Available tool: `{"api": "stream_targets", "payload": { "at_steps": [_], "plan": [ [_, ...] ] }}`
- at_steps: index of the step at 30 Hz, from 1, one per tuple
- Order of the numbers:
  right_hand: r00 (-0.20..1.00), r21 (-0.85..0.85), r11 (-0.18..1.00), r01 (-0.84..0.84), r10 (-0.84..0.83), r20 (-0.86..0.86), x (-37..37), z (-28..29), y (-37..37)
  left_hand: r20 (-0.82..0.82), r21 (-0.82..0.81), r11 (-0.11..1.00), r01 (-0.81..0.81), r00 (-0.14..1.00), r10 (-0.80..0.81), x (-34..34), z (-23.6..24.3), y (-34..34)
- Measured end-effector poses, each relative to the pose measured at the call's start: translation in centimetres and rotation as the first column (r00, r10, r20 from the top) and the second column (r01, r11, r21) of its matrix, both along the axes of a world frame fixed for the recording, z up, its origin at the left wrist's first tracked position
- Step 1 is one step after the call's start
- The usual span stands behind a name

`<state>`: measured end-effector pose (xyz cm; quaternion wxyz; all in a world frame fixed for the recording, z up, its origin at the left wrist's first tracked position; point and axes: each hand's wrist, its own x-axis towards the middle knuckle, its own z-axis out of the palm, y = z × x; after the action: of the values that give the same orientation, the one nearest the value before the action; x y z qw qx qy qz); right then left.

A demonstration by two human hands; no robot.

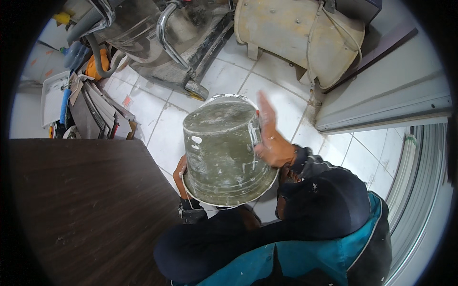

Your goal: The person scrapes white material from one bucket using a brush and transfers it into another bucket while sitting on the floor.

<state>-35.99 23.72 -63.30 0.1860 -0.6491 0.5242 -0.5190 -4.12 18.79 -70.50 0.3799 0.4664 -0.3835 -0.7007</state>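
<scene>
Two bare hands flank an overturned bucket (220, 155) at the centre of the frame, its base toward the top of the picture and its wide rim toward the bottom. The left hand (180, 172) is at the bucket's left edge near the rim; its fingers are largely hidden, so its grip cannot be told. The right hand (273, 141), slightly blurred, is spread flat along the right wall, fingers extended upward. A dark tabletop (90, 205) fills the lower left, and the person's bent knees (327, 195) crowd the space below the rim. Across the top stand a wheeled machine (157, 45) and, to its right, a pale barrel-shaped tank (291, 35); flat panels (98, 109) lean at upper left beside a white tray (53, 97). Materials: the bucket is a tapering grey-green vessel, scuffed and spotted with white splashes; the tabletop bears a streaked wood grain; the floor (160, 119) is of glossy white square tiles with dark joints; the tank's surface is stained and studded.
</scene>
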Motion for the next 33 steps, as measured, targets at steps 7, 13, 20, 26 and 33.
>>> {"api": "stream_targets", "payload": {
  "at_steps": [7, 13, 20, 26, 33],
  "plan": [
    [0.995, -0.002, 0.999, 0.043, -0.043, 0.091, -1.2, 0.7, -0.4, -0.023, 0.033, 0.999, -0.016, 1.0, 0.017, 0.0, 0.0, -0.2],
    [0.997, 0.11, 0.991, -0.074, 0.074, -0.003, 0.4, 1.3, -0.4, -0.066, 0.087, 0.994, -0.063, 0.995, 0.069, 0.2, -0.2, 0.0],
    [0.982, 0.191, 0.973, -0.133, 0.155, -0.105, 0.6, 1.0, -0.3, -0.052, 0.048, 0.997, -0.054, 0.997, 0.056, 0.1, -0.2, 0.3],
    [0.989, 0.175, 0.979, -0.103, 0.119, -0.084, 0.9, 0.4, 0.4, -0.031, 0.035, 0.998, -0.056, 0.998, 0.057, 0.2, 0.0, 0.7],
    [0.994, 0.016, 1.0, -0.002, 0.0, 0.111, -1.2, 0.4, -0.7, -0.022, 0.039, 0.999, -0.038, 0.999, 0.039, 0.0, 0.0, 0.6]
  ]
}}
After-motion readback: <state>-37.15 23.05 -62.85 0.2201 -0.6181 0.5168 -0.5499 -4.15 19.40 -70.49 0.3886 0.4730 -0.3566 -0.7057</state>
